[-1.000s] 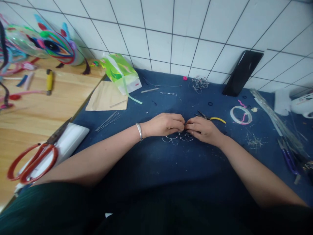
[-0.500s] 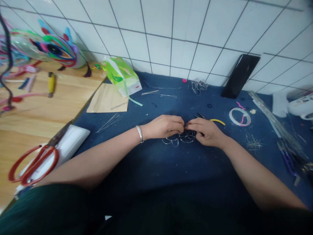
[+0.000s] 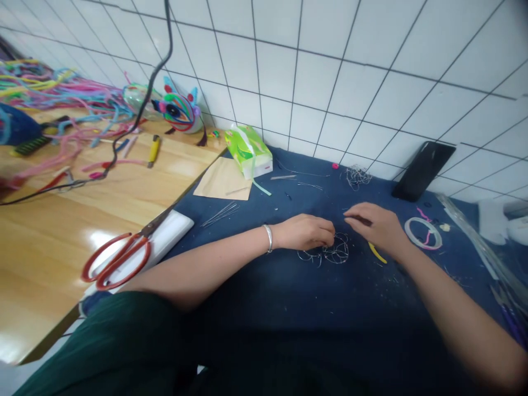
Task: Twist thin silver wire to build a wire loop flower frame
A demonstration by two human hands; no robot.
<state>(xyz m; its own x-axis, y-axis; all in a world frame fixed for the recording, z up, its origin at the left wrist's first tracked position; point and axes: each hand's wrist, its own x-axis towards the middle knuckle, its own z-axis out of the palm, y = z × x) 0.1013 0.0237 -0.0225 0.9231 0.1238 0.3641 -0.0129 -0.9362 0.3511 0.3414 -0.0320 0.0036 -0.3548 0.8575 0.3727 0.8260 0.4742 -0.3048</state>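
Observation:
My left hand point(image 3: 308, 231) has its fingers pinched on a silvery bent-wire piece point(image 3: 336, 252) with looped shapes, lying on the dark blue cloth. The fingers hide the part they grip. A silver bracelet point(image 3: 269, 238) circles that wrist. To the right, apart from the wire, is my right hand point(image 3: 377, 226). Its thumb and forefinger are brought together; what they hold, if anything, is too small or hidden. A curved yellow tool handle point(image 3: 377, 253) shows just beneath this hand, which covers the rest of the tool.
Red-handled scissors point(image 3: 124, 258) lie on a white box point(image 3: 179, 225) at left. Behind are a tissue pack point(image 3: 249, 148), brown paper point(image 3: 220, 181), loose wires point(image 3: 220, 214) and a wire tangle point(image 3: 358, 176). A phone point(image 3: 423, 170) leans on the tiled wall; a white ring point(image 3: 408, 226) lies right.
My right hand has parted from the wire piece and moved right, over the yellow-handled tool. My left hand stays on the wire. The camera view has swung to the left.

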